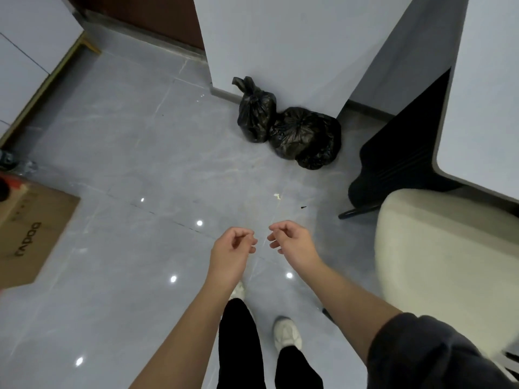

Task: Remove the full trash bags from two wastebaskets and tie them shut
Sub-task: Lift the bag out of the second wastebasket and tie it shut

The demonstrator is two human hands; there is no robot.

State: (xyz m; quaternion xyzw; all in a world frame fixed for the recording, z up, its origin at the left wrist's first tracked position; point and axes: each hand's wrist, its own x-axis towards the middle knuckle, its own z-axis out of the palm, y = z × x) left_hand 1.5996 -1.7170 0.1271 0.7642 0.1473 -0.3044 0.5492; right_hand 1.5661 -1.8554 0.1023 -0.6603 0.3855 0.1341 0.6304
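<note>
Two black trash bags stand on the grey tiled floor against the foot of a white pillar. The smaller bag (255, 113) on the left is knotted at its top, with two loose ends sticking up. The larger, rounder bag (306, 136) leans against it on the right, its neck gathered shut. My left hand (231, 248) and my right hand (290, 240) hang side by side over bare floor, well short of the bags. Both hands have loosely curled fingers and hold nothing. No wastebasket is in view.
A white pillar (280, 43) rises behind the bags. A black chair (398, 155) and a cream cushioned seat (446, 248) stand at the right under a white table (483, 94). A brown cardboard box (31, 231) lies at the left. My feet are below my hands.
</note>
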